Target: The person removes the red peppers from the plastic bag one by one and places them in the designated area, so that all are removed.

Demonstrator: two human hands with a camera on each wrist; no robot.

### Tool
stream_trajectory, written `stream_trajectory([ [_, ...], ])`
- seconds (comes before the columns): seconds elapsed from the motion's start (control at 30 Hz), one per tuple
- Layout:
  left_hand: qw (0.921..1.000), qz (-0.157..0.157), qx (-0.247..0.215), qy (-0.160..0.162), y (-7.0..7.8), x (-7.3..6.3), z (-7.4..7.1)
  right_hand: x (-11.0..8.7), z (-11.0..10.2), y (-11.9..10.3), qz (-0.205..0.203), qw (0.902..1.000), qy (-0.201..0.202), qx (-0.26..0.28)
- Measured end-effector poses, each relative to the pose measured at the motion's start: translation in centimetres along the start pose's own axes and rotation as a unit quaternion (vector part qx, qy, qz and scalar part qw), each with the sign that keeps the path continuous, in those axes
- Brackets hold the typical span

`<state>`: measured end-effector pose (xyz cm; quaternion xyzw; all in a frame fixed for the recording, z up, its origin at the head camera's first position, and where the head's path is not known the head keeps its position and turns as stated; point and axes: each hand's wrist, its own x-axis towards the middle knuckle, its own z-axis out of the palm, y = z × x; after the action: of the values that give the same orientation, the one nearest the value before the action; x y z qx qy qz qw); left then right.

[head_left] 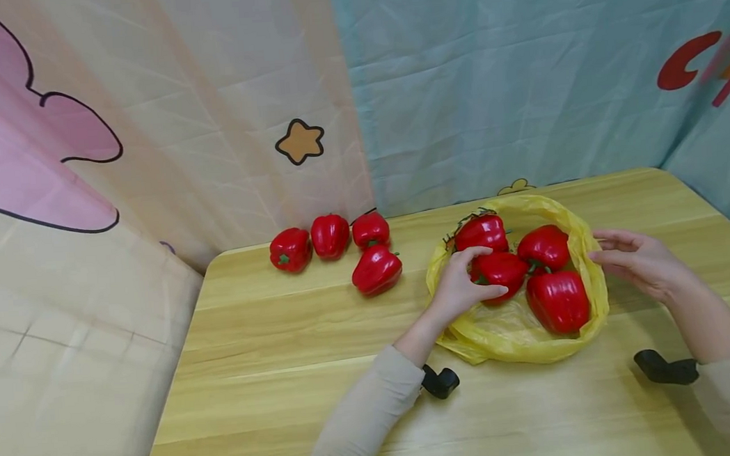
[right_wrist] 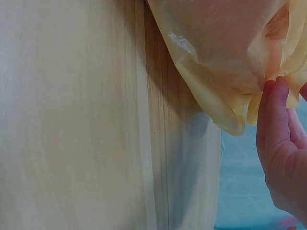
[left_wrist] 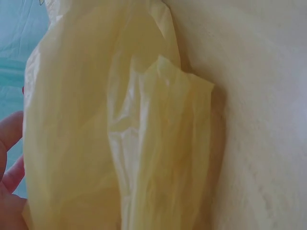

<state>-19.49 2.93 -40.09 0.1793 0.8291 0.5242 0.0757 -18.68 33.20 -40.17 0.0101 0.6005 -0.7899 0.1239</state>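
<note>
A yellow plastic bag [head_left: 529,350] lies wide open on the table with several red bell peppers inside. My left hand [head_left: 458,286] reaches over its left rim and holds a red bell pepper [head_left: 502,270] between thumb and fingers. Around that one in the bag are a pepper behind [head_left: 481,233], a pepper to the right [head_left: 547,246] and a pepper in front [head_left: 559,302]. At the bag's right rim, my right hand [head_left: 643,265] pinches the plastic with its fingertips. The left wrist view shows mostly the bag's side [left_wrist: 76,120], hiding the held pepper.
Several more red peppers sit at the table's back left, among them a pepper [head_left: 377,270] nearest the bag. Black wrist-camera mounts show below the left wrist [head_left: 440,382] and right wrist [head_left: 665,368]. A printed curtain [head_left: 489,95] hangs behind the wooden table [head_left: 286,379].
</note>
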Motion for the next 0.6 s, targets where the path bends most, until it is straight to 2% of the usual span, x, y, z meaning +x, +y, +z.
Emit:
stream_trajectory([
  [0.17, 0.9999, -0.006, 0.013, 0.008, -0.36, 0.31, 0.40, -0.01, 0.05, 0.00, -0.001, 1.0000, 0.000, 0.004],
  [0.6, 0.9997, -0.018, 0.019, 0.003, -0.59, 0.66, 0.81, 0.09, -0.05, 0.19, -0.015, 0.9998, -0.008, 0.008],
])
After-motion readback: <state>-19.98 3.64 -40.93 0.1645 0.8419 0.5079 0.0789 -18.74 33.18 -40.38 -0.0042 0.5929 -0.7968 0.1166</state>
